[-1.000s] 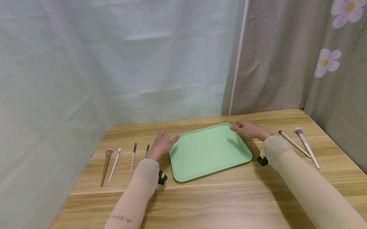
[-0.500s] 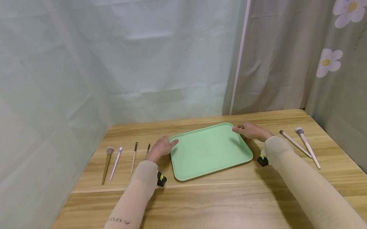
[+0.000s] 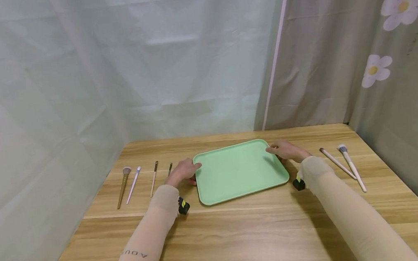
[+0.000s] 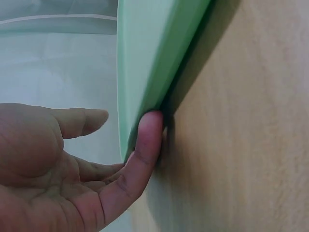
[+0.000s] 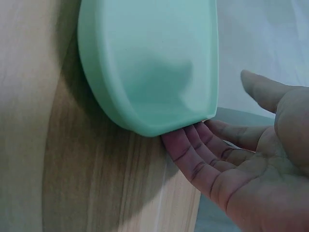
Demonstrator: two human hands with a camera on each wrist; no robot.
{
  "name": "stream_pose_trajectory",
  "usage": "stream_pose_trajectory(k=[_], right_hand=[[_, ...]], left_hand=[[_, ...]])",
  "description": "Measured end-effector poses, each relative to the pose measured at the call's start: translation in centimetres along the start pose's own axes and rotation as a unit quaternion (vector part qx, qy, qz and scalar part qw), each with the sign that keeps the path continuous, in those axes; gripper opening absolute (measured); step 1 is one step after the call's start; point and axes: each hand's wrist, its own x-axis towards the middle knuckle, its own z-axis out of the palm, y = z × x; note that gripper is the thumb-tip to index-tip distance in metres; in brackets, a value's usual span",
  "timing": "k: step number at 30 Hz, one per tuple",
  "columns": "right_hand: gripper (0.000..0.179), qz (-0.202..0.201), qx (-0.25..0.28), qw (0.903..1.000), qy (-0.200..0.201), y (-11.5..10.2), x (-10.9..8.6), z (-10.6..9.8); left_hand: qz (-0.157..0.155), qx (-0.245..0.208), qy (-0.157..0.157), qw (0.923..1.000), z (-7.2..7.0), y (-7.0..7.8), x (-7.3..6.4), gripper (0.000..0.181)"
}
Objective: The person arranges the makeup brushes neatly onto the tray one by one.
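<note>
My left hand and right hand touch the green tray with fingers slightly bent, thumbs standing apart.

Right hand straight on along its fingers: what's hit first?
The tray. The right hand has its fingertips at the tray's right end, seemingly tucked just beneath it; how far under is unclear.
</note>
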Motion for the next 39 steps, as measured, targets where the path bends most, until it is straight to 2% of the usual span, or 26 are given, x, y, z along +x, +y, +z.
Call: stream_pose_trajectory(k=[4,8,16,26,39], right_hand=[[0.054,0.004,-0.014,0.9998,0.015,0.1,0.1,0.1],[0.049,0.001,-0.007,0.9998,0.020,0.3,0.2,0.3],[0.047,-0.008,0.007,0.9994,0.034,0.6,0.3,0.8],[0.048,-0.008,-0.010,0.9987,0.050,0.8,0.4,1.1],[0.047,-0.007,-0.028,0.9982,0.053,0.6,0.3,1.0]], left_hand=[[0.006,-0.034,-0.007,0.9994,0.2,-0.3,0.0,0.026],[0.016,-0.048,-0.003,0.9987,0.4,-0.5,0.0,0.022],[0.025,-0.051,0.012,0.9983,0.7,-0.8,-0.2,0.038],[0.020,-0.051,0.023,0.9982,0.8,-1.0,-0.1,0.044],[0.018,-0.065,0.019,0.9975,0.8,-1.2,0.1,0.047]])
